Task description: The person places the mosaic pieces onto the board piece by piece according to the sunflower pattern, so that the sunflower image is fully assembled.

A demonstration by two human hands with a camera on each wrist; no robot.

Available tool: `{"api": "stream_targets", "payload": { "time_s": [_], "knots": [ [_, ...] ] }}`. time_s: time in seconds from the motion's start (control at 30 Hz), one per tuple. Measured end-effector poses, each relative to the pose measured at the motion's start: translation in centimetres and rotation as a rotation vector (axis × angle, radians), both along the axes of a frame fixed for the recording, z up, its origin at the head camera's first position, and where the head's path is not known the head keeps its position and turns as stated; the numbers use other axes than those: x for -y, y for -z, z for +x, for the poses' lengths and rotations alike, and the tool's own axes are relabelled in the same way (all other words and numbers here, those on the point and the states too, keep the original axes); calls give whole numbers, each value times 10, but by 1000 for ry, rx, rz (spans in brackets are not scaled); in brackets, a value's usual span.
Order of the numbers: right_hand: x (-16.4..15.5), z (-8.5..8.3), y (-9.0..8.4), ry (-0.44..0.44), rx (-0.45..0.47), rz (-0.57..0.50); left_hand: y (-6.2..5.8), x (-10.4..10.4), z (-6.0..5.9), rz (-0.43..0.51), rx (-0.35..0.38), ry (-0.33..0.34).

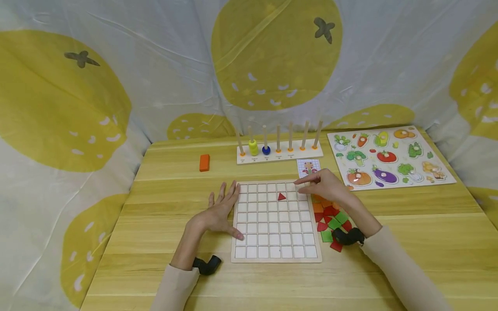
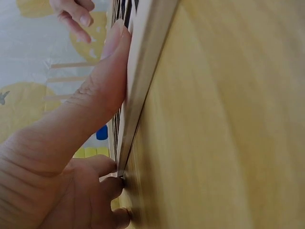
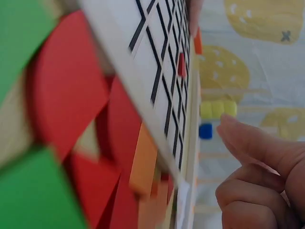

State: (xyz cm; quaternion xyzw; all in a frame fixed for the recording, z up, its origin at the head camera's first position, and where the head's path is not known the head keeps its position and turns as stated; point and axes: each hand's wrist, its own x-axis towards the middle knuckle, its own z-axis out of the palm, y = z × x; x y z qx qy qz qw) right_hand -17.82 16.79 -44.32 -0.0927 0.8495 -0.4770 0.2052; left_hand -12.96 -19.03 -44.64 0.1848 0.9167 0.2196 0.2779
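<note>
A pale wooden grid board lies flat on the table, with one red triangle in a square near its top right. Along the board's left edge spreads my left hand, thumb on the rim and fingertips at the upper left corner. The left wrist view shows that thumb lying over the board's edge. My right hand hovers over the upper right corner, thumb and index finger apart with nothing between them. Beside the board, partly under the right wrist, is a pile of red, green and orange flat pieces.
Behind the board stands a peg rack with yellow and blue beads. A small pattern card lies before it. A vegetable puzzle board is at the back right, and an orange block at the back left.
</note>
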Motion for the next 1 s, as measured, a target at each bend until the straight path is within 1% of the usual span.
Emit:
{"api": "stream_targets", "payload": {
  "time_s": [0.2, 0.37, 0.53, 0.8, 1.0],
  "knots": [
    [-33, 14, 1, 64, 6, 76, 0, 1, 1, 3, -2, -2],
    [-49, 20, 6, 82, 9, 81, -1, 2, 2, 15, -5, 0],
    [-51, 18, 10, 76, -2, 106, -1, 3, 3, 22, -7, 4],
    [-42, 16, 12, 106, 28, 120, 0, 2, 2, 16, -13, 14],
    [-48, 17, 11, 92, 36, 133, 0, 1, 1, 20, -14, 16]
  ]
}}
